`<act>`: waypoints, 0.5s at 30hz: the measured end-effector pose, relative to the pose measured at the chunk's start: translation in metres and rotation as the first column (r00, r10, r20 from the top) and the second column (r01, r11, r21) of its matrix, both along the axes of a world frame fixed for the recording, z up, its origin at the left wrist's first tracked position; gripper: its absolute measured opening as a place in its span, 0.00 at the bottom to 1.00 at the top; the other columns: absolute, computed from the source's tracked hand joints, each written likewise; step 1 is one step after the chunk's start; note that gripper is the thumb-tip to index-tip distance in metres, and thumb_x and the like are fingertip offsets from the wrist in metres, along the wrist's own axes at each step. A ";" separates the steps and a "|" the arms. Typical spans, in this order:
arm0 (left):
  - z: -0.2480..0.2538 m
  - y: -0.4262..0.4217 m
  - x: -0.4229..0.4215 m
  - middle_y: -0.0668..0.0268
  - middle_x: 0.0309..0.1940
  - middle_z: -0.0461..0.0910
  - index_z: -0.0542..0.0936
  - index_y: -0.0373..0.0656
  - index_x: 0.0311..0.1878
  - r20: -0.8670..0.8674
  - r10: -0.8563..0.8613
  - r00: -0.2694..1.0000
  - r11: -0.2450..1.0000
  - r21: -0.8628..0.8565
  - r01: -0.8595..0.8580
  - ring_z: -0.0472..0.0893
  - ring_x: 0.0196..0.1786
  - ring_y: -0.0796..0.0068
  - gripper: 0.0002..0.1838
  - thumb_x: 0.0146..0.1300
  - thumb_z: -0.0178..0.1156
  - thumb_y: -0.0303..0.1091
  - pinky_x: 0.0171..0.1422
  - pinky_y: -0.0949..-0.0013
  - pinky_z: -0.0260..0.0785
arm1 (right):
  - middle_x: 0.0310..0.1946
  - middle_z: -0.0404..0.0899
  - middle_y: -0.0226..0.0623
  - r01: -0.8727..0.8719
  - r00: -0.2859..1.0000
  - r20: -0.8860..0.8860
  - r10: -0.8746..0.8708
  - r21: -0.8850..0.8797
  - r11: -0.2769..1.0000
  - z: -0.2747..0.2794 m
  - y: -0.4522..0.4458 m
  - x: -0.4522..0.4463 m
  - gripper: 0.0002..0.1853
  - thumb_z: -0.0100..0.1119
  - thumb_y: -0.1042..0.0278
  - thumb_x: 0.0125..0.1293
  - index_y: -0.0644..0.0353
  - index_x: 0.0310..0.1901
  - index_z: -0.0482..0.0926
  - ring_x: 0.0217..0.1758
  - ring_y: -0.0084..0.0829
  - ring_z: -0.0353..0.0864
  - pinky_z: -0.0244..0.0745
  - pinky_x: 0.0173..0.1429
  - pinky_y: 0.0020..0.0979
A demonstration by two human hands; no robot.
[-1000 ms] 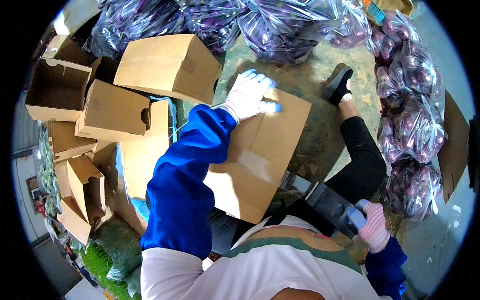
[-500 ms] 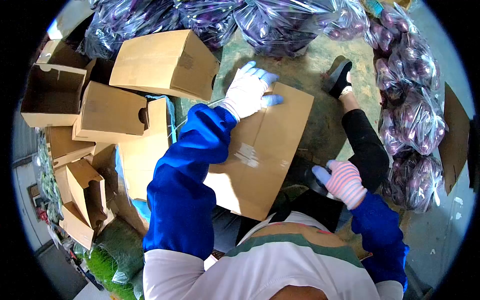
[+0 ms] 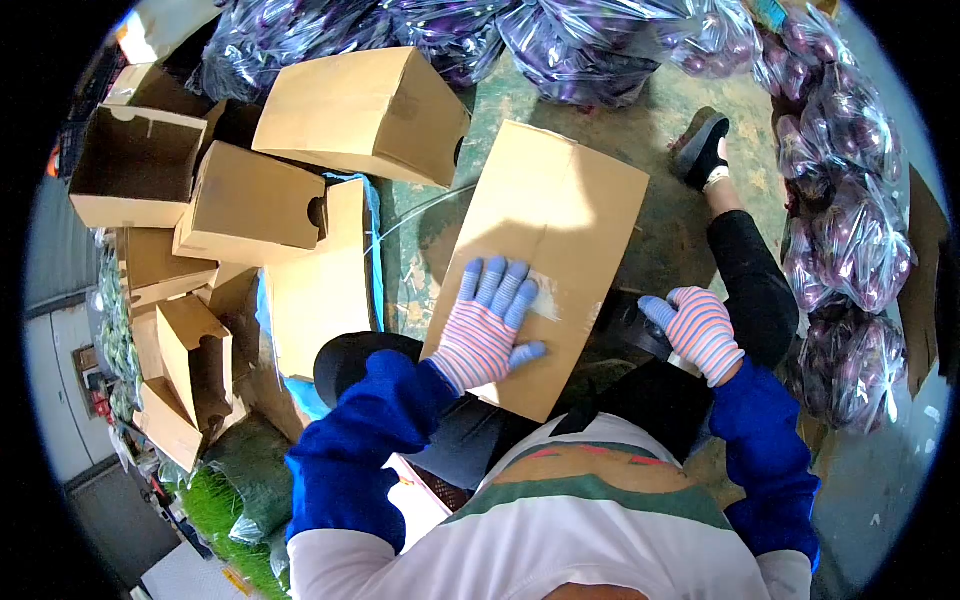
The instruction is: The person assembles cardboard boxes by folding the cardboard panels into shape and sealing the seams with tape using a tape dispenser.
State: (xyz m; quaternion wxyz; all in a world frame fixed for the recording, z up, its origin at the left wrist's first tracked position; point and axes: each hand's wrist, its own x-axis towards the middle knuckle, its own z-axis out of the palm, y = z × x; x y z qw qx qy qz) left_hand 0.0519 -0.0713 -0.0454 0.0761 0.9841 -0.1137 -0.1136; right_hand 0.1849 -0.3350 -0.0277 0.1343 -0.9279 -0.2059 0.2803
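Note:
A closed cardboard box [image 3: 560,220] lies in front of me between my legs, with a shiny, scuffed patch near its middle. My left hand [image 3: 485,330], in a striped knit glove, rests flat on the near left part of its top, fingers spread. To the right of the box is my right hand [image 3: 700,330], also gloved. Its fingers are curled around something dark, partly hidden against the dark background, whose kind I cannot make out.
Several open cardboard boxes [image 3: 245,200] are piled at the left. Clear bags of purple produce [image 3: 580,50] line the back, and more bags [image 3: 860,240] stand along the right. My outstretched leg [image 3: 750,270] lies right of the box. Green netting [image 3: 245,480] is at lower left.
My left hand has slid back along the box top from its far edge toward me. My right hand has stayed nearly in place. The whole view has shifted slightly.

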 end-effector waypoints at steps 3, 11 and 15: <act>-0.007 -0.010 -0.006 0.47 0.65 0.58 0.65 0.37 0.60 0.090 -0.050 0.995 0.996 -0.065 0.056 0.51 0.69 0.42 0.39 0.53 0.53 0.60 0.71 0.40 0.31 | 0.17 0.72 0.55 0.058 0.998 -0.028 -0.056 0.104 0.993 -0.025 -0.014 0.002 0.30 0.54 0.39 0.57 0.66 0.21 0.78 0.25 0.52 0.74 0.69 0.33 0.43; -0.006 -0.010 -0.004 0.48 0.65 0.57 0.64 0.37 0.61 0.103 -0.038 0.994 0.999 -0.020 0.041 0.51 0.69 0.43 0.39 0.52 0.55 0.57 0.71 0.40 0.31 | 0.37 0.79 0.51 -0.267 0.950 -0.155 0.273 0.054 0.962 -0.064 -0.021 0.044 0.15 0.48 0.69 0.63 0.52 0.50 0.77 0.41 0.48 0.79 0.74 0.47 0.38; -0.002 -0.018 -0.007 0.48 0.67 0.53 0.61 0.36 0.63 0.075 -0.047 0.996 0.996 0.080 0.041 0.48 0.70 0.43 0.41 0.53 0.56 0.55 0.71 0.39 0.29 | 0.40 0.78 0.54 0.231 0.946 -0.190 -0.261 -0.168 0.958 -0.010 -0.004 0.050 0.32 0.49 0.38 0.57 0.67 0.38 0.80 0.48 0.47 0.78 0.70 0.54 0.39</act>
